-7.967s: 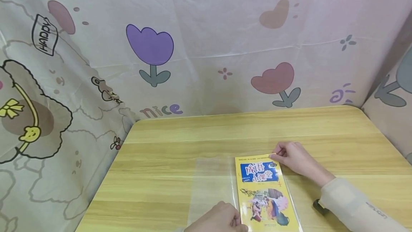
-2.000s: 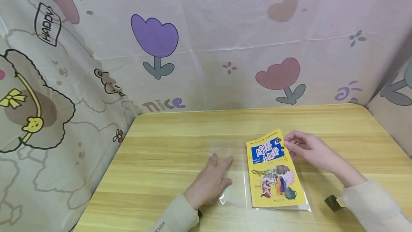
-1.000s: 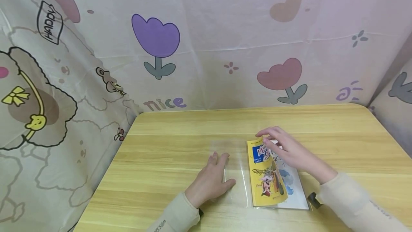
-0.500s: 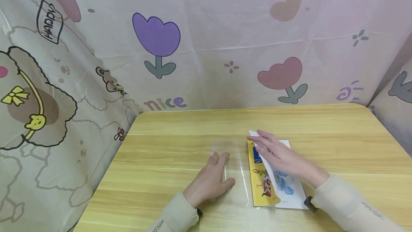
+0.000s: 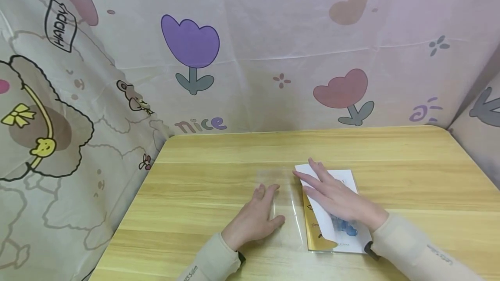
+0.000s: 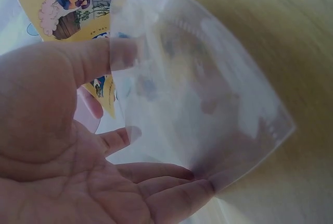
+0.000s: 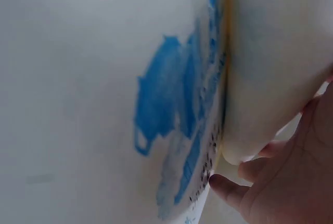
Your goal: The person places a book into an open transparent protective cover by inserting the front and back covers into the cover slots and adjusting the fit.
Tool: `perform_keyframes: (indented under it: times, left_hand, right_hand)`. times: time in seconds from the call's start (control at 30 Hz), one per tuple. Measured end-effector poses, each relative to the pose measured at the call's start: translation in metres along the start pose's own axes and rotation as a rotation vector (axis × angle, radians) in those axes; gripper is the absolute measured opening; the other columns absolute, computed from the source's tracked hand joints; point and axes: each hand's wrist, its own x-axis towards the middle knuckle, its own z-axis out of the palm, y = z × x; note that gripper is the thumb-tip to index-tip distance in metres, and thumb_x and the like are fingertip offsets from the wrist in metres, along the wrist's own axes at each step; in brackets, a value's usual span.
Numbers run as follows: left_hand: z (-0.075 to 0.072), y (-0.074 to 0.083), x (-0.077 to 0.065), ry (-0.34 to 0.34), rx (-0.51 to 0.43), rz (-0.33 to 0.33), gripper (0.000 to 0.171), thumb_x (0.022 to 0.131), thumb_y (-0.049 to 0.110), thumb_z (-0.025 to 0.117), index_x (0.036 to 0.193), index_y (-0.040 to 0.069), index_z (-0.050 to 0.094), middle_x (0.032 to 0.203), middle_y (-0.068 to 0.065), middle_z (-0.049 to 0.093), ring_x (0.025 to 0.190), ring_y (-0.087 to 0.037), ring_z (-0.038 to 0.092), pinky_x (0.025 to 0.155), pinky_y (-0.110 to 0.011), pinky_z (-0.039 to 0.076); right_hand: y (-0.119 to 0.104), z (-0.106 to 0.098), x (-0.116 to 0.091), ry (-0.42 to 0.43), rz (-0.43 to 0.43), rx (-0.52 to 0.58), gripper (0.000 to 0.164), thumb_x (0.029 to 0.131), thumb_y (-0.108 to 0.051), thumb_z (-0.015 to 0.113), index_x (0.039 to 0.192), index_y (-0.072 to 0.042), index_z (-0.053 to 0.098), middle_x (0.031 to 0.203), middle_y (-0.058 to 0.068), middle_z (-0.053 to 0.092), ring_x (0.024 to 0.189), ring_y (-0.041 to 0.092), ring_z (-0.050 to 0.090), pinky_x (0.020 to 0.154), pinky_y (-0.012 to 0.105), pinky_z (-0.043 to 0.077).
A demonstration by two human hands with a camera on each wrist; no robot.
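A thin paperback book [image 5: 357, 240] lies to the right of centre on the table, its yellow front cover [image 5: 312, 231] folded over to the left. The cover's white inner side [image 5: 325, 222] faces up, and a title page with a blue drawing [image 7: 161, 88] shows beside it. My right hand [image 5: 337, 196] rests on the turned cover with straight, spread fingers. Left of the book is a clear plastic book cover [image 5: 291, 218]. My left hand [image 5: 251, 220] lies on it with spread fingers; in the left wrist view, the clear film [image 6: 208, 104] stands up over some fingertips.
The pale wooden table [image 5: 203, 185] has a rounded far edge against a printed cloth backdrop [image 5: 250, 47]. Another cloth side [image 5: 58, 142] hangs along the left. Dark wrist devices [image 5: 241, 258] sit under both sleeves.
Eight seconds ago the book lay shut, both hands at its edges. Since then my right hand has lifted the yellow cover and swung it leftward, exposing the title page. My left hand stays on the plastic.
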Motion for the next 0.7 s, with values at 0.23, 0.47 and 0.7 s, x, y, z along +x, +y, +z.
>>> perform_keyframes:
  times: [0.23, 0.47, 0.7]
  left_hand:
    - [-0.0003, 0.0002, 0.0001, -0.010, -0.005, -0.004, 0.080, 0.100, 0.039, 0.073, 0.166, 0.017, 0.033, 0.168, -0.040, 0.028, 0.155, -0.057, 0.034, 0.115, -0.071, 0.046]
    - [-0.0015, 0.0011, -0.0005, -0.012, -0.017, -0.014, 0.080, 0.100, 0.039, 0.072, 0.166, 0.017, 0.033, 0.169, -0.039, 0.027, 0.157, -0.056, 0.033, 0.118, -0.069, 0.044]
    - [-0.0020, 0.0011, -0.0006, -0.018, -0.026, -0.018, 0.079, 0.100, 0.040, 0.071, 0.166, 0.018, 0.034, 0.170, -0.039, 0.027, 0.158, -0.055, 0.032, 0.119, -0.069, 0.043]
  right_hand:
    - [-0.0004, 0.0045, 0.0003, 0.008, -0.022, -0.011, 0.054, 0.114, -0.052, 0.039, 0.167, -0.043, 0.035, 0.182, 0.015, 0.007, 0.166, 0.051, 0.009, 0.114, 0.086, 0.031]
    - [-0.0014, 0.0074, 0.0038, 0.024, -0.017, -0.009, 0.071, 0.110, -0.056, 0.050, 0.170, -0.024, 0.032, 0.180, 0.022, 0.009, 0.164, 0.053, 0.011, 0.117, 0.083, 0.030]
    - [-0.0036, 0.0090, 0.0048, 0.039, 0.016, 0.016, 0.072, 0.106, -0.054, 0.060, 0.158, -0.005, 0.050, 0.180, 0.023, 0.010, 0.165, 0.052, 0.009, 0.122, 0.076, 0.031]
